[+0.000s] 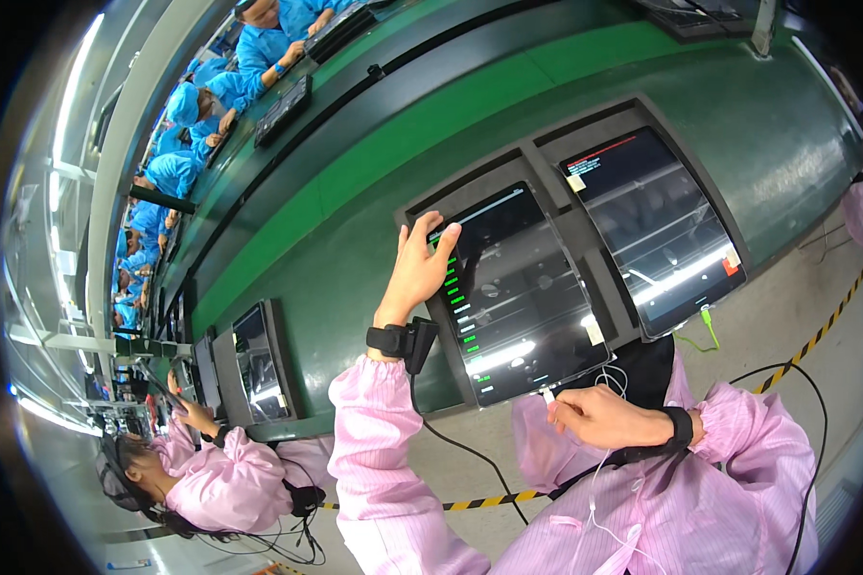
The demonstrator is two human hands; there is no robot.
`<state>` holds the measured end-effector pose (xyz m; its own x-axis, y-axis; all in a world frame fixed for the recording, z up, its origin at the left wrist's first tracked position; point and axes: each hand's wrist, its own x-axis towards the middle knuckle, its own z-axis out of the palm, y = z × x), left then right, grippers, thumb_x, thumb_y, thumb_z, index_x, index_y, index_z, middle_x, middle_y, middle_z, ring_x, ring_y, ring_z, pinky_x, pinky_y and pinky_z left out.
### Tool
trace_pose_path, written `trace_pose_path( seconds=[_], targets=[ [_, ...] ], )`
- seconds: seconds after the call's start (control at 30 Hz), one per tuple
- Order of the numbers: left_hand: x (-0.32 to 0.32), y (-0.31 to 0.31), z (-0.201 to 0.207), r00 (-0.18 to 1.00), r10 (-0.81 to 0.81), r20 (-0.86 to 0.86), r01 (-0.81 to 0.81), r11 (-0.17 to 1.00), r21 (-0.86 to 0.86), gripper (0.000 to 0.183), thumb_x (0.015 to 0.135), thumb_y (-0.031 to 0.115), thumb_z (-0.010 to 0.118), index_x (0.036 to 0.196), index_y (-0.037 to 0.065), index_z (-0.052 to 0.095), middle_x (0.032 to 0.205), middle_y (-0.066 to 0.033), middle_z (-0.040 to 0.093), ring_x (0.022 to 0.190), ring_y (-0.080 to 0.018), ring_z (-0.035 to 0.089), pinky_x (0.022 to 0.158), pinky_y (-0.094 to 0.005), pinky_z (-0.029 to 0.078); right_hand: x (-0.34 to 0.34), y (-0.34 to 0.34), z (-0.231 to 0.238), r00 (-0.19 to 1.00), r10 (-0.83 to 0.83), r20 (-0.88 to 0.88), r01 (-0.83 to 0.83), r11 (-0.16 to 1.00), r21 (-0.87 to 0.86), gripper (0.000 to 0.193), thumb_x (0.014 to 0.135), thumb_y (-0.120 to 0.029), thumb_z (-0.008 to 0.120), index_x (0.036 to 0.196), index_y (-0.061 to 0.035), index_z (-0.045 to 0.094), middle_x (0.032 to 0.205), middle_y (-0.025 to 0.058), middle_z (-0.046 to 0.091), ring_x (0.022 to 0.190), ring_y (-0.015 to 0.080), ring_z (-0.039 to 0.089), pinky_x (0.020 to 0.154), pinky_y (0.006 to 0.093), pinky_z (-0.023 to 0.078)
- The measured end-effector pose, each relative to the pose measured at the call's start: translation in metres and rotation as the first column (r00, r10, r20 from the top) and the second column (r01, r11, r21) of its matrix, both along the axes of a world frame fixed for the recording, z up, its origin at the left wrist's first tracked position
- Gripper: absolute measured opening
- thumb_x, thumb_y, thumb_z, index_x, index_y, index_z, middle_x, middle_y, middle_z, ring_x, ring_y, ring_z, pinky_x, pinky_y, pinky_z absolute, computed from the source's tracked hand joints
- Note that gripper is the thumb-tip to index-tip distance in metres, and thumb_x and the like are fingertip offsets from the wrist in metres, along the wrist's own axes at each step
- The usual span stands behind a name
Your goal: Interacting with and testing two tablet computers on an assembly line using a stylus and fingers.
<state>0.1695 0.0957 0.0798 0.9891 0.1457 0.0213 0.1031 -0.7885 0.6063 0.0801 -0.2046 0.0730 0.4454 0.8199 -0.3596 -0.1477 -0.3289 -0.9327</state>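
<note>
Along the bench's [326,287] near edge, face up in a grey foam tray [571,230]: the left tablet [523,287], top end toward the bench's far side, bottom end right at the near edge. Running away from that edge along its long axis, with a slant leftward, roughly parallel to the right tablet [657,225] in the next recess, also face up, with a green cable [710,326] at its bottom end. Between the two, a strip of foam.

On the bench leftward, bare surface as far as a third tablet [262,364] near the same edge. More bare surface to the right of the tray and beyond it, toward a bright green strip [393,158]. Just off the near edge, loops of white cable [618,379] over something dark.

Reaching up along the left tablet's left side with the left hand [414,273], to its top left corner: fingers loosely parted, thumb out toward the screen, gripping nothing. Impossible to tell if touching the glass. At the bottom edge with the right hand [609,417], coming across from the right: thumb and forefinger pinched on a white plug [548,394], other fingers curled. Impossible to tell if fully seated.
</note>
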Motion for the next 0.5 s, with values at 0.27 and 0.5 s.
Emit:
trace_pose_path(
  seconds=[0.27,0.5],
  targets=[
    [-0.004,0.0,0.002,0.999,-0.02,-0.045,0.019,0.999,-0.031,0.065,0.089,0.047,0.049,0.129,-0.003,0.039,0.128,-0.0195,0.049,0.128,-0.0325,0.037,0.113,-0.04,0.009,-0.002,0.006,0.0,0.997,-0.047,-0.066,0.045,0.999,-0.03,0.027,0.091,-0.015,0.04,0.088,0.0046,0.059,0.077,0.0126,0.065,0.071,0.0209,0.065,0.065,0.031,0.05],
    [-0.005,-0.007,0.018,0.974,-0.068,-0.215,0.056,0.997,-0.061,0.09,0.079,0.057,0.057,0.134,-0.007,0.028,0.135,-0.0269,0.037,0.134,-0.0342,0.026,0.113,-0.0405,0.001,-0.004,0.008,-0.007,0.99,-0.07,-0.123,0.062,0.996,-0.071,0.03,0.095,-0.021,0.04,0.089,0.0019,0.058,0.074,0.009,0.063,0.063,0.0153,0.059,0.059,0.0289,0.047]
  ],
)
